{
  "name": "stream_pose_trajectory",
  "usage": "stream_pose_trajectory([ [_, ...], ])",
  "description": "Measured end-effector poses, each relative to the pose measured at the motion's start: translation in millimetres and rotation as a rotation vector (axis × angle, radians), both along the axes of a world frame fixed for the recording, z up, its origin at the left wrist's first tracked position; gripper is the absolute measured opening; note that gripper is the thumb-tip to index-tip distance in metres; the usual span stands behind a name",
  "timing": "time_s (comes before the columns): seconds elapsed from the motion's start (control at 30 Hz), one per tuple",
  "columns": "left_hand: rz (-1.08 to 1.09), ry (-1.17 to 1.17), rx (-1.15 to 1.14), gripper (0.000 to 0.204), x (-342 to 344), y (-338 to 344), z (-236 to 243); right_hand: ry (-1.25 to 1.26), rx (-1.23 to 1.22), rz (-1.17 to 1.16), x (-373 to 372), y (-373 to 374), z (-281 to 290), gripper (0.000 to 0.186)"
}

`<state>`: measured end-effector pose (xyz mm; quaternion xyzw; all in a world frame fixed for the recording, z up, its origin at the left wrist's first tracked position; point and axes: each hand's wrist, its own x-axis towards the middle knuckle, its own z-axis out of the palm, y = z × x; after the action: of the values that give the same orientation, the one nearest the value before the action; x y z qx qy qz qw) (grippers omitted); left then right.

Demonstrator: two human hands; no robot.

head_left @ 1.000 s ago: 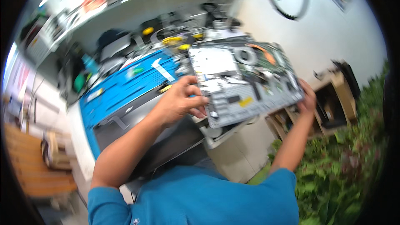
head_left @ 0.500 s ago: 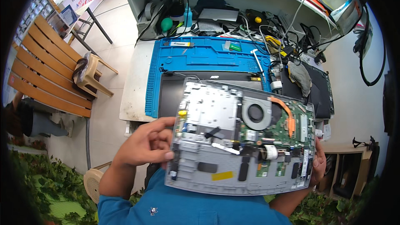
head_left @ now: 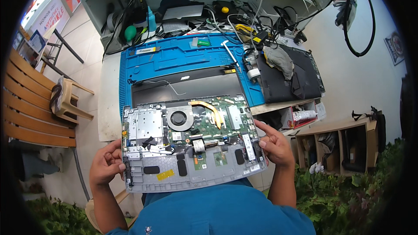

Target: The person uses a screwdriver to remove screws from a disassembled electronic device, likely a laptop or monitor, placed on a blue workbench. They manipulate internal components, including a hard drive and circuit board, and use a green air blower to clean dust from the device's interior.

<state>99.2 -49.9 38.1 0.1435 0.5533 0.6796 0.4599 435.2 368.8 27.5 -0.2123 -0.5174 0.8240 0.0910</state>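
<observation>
Left hand [head_left: 106, 163], right hand [head_left: 277, 148] clamped on opposite sides of laptop base [head_left: 193, 143]; uneven grip could tip it, scratching screen panel [head_left: 204, 86].

My left hand [head_left: 106, 161] grips the left edge of an opened laptop base [head_left: 194, 146], my right hand [head_left: 277, 148] the right edge. Its insides face up: 1 round fan [head_left: 180, 119], 1 copper heat pipe [head_left: 216, 117]. Beyond it, a dark screen panel [head_left: 204, 88] lies on my blue mat [head_left: 174, 64]; to the right, a grey cloth [head_left: 278, 63] rests on a black laptop [head_left: 278, 89].
</observation>
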Motion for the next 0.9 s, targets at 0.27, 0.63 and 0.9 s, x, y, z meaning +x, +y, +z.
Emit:
stream_pose_trajectory([
  [0.27, -0.025, 0.062, -0.087, 0.088, -9.8, 24.6, -8.9, -0.154, 0.259, -0.052, -29.0, 22.8, -0.8, 0.061],
  [0.63, -0.007, 0.036, -0.069, 0.088, -24.9, 33.0, -19.9, -0.196, 0.378, -0.083, -58.9, 41.2, -2.8, 0.054],
  [0.9, 0.001, 0.025, -0.054, 0.087, -29.4, 43.8, -18.4, -0.220, 0.334, -0.135, -70.5, 48.6, -0.9, 0.053],
])
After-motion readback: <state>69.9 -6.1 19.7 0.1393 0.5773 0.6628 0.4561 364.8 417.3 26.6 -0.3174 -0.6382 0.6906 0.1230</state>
